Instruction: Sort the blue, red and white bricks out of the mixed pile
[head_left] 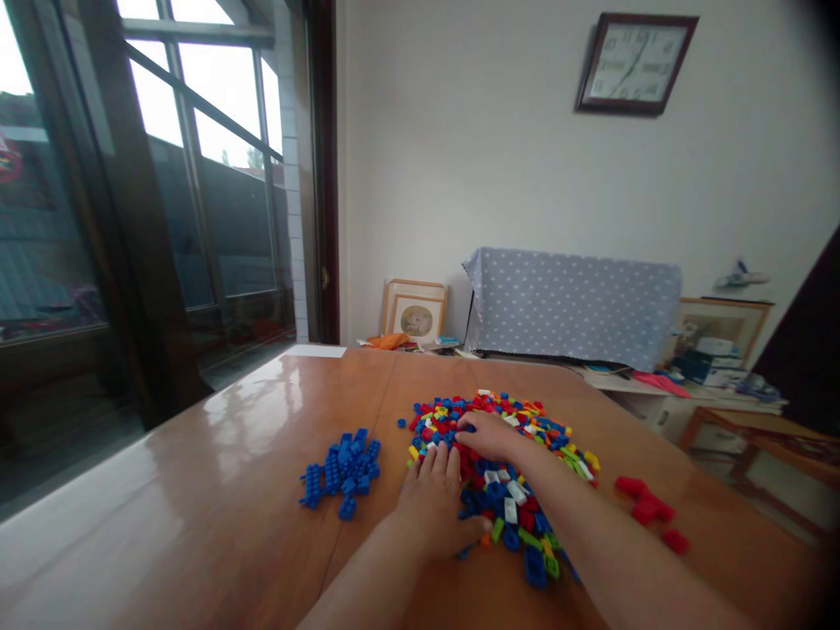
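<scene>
A wide pile of mixed toy building bricks (515, 503) in blue, red, yellow, green, white and orange lies on the wooden table. My left hand (433, 499) rests palm down at the pile's near left edge, its fingers stretched forward over the bricks and the thumb out to the right. Over the middle of the pile, my right hand (489, 435) has its fingers bent and drawn in towards the thumb. What lies between those fingertips is too small to make out. Left of the pile sits a separate cluster of blue bricks (345, 464). A few red bricks (647, 503) lie apart on the right.
The shiny wooden table (229, 490) extends around the bricks, with a white sheet (318, 351) at its far left edge. Behind stand a framed picture (416, 311) and a cloth-covered object (570, 302). A wooden stool (754, 442) is at the right.
</scene>
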`<state>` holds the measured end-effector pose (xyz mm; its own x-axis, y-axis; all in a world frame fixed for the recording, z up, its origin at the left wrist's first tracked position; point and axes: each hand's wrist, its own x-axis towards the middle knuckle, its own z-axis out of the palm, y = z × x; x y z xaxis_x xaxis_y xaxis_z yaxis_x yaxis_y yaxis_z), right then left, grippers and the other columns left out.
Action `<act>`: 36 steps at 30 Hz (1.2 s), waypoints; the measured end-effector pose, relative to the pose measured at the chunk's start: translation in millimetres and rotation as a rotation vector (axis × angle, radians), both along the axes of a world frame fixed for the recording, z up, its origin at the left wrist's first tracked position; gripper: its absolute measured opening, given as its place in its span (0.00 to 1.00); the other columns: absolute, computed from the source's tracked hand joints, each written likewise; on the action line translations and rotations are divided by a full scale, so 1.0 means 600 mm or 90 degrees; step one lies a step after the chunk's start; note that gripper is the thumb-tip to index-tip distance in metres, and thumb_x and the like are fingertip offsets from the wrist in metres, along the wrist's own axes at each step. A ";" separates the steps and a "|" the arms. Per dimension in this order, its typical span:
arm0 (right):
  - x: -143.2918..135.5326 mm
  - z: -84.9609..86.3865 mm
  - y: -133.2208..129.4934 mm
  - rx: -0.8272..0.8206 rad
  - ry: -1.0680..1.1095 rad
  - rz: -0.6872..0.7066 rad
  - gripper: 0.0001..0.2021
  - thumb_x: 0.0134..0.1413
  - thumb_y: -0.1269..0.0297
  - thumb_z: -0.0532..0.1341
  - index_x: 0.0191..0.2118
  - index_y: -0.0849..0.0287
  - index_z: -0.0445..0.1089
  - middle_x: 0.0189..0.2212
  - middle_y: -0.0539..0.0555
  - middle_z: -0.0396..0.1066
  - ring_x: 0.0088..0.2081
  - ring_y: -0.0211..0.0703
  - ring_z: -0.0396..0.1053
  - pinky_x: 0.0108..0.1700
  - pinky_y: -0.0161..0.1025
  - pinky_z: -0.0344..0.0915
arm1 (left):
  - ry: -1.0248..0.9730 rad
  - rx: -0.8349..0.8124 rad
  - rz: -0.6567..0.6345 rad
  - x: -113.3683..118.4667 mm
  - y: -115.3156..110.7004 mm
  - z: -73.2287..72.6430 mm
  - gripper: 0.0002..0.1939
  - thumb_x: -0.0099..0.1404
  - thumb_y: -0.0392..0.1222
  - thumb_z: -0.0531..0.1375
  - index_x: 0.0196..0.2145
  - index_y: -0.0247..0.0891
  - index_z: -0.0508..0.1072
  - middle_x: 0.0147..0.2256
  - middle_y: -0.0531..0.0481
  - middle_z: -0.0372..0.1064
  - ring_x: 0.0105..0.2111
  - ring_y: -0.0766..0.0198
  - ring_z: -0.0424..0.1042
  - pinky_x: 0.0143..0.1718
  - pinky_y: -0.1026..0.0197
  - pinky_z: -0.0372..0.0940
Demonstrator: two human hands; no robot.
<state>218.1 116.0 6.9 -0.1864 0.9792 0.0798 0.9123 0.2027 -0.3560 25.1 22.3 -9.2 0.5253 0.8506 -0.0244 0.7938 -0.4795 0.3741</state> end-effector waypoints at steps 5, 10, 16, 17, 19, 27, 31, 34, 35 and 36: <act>0.013 0.009 -0.062 -0.009 0.030 0.041 0.12 0.55 0.60 0.60 0.42 0.54 0.77 0.41 0.52 0.78 0.43 0.44 0.73 0.46 0.36 0.65 | -0.001 0.008 0.003 0.000 0.002 0.002 0.59 0.55 0.74 0.54 0.72 0.34 0.42 0.72 0.38 0.34 0.71 0.44 0.33 0.69 0.39 0.36; 0.030 0.024 -0.131 0.016 0.067 0.083 0.11 0.54 0.61 0.60 0.40 0.56 0.77 0.40 0.53 0.76 0.42 0.45 0.71 0.46 0.38 0.64 | -0.008 0.012 -0.006 -0.003 0.004 0.007 0.55 0.57 0.69 0.57 0.71 0.36 0.46 0.72 0.39 0.36 0.71 0.42 0.34 0.69 0.37 0.38; 0.058 0.039 -0.182 -0.029 0.102 0.101 0.08 0.55 0.61 0.60 0.37 0.56 0.75 0.33 0.51 0.75 0.36 0.43 0.70 0.39 0.36 0.63 | -0.002 0.027 0.004 -0.006 0.003 0.015 0.49 0.59 0.65 0.57 0.70 0.37 0.51 0.71 0.37 0.40 0.71 0.41 0.40 0.68 0.37 0.41; 0.063 0.037 -0.185 -0.039 0.123 0.091 0.09 0.56 0.60 0.60 0.37 0.56 0.75 0.33 0.50 0.75 0.35 0.42 0.70 0.37 0.36 0.63 | -0.001 0.036 0.006 -0.006 0.003 0.017 0.48 0.60 0.64 0.57 0.70 0.37 0.52 0.71 0.37 0.41 0.70 0.42 0.41 0.68 0.37 0.41; 0.073 0.030 -0.185 -0.043 0.172 0.062 0.10 0.57 0.59 0.59 0.38 0.56 0.75 0.31 0.50 0.75 0.33 0.42 0.70 0.35 0.35 0.62 | 0.005 0.051 0.012 -0.008 0.004 0.019 0.46 0.60 0.61 0.58 0.69 0.36 0.54 0.70 0.36 0.43 0.70 0.42 0.43 0.68 0.38 0.42; 0.154 -0.025 -0.163 0.038 0.262 -0.072 0.16 0.60 0.52 0.56 0.43 0.58 0.73 0.36 0.52 0.75 0.36 0.44 0.70 0.38 0.38 0.65 | 0.016 0.065 0.040 -0.013 0.012 0.026 0.41 0.61 0.57 0.58 0.67 0.35 0.58 0.69 0.35 0.49 0.69 0.42 0.48 0.68 0.38 0.44; 0.167 -0.024 -0.176 -0.009 0.197 -0.067 0.20 0.59 0.46 0.58 0.44 0.56 0.75 0.35 0.52 0.75 0.33 0.43 0.69 0.36 0.38 0.64 | -0.013 0.064 0.023 -0.006 0.009 0.030 0.39 0.63 0.54 0.57 0.68 0.40 0.56 0.70 0.39 0.47 0.70 0.44 0.46 0.68 0.39 0.45; 0.146 -0.015 -0.190 -0.022 0.148 -0.005 0.22 0.55 0.44 0.62 0.49 0.51 0.75 0.37 0.52 0.75 0.36 0.45 0.70 0.39 0.39 0.64 | -0.033 0.070 -0.023 0.000 0.007 0.024 0.37 0.64 0.52 0.57 0.68 0.45 0.56 0.71 0.46 0.44 0.70 0.45 0.43 0.68 0.40 0.45; 0.137 -0.013 -0.194 -0.016 0.135 0.012 0.23 0.54 0.44 0.63 0.51 0.50 0.74 0.39 0.53 0.75 0.38 0.46 0.71 0.41 0.39 0.65 | -0.036 0.072 -0.038 0.002 0.007 0.020 0.36 0.64 0.51 0.57 0.68 0.47 0.57 0.71 0.47 0.44 0.70 0.45 0.43 0.69 0.40 0.44; 0.127 -0.013 -0.196 -0.006 0.125 0.025 0.23 0.52 0.45 0.65 0.52 0.48 0.74 0.41 0.53 0.75 0.40 0.47 0.71 0.43 0.40 0.65 | -0.037 0.075 -0.049 0.003 0.008 0.017 0.35 0.64 0.51 0.58 0.67 0.48 0.58 0.71 0.48 0.45 0.70 0.45 0.43 0.69 0.41 0.44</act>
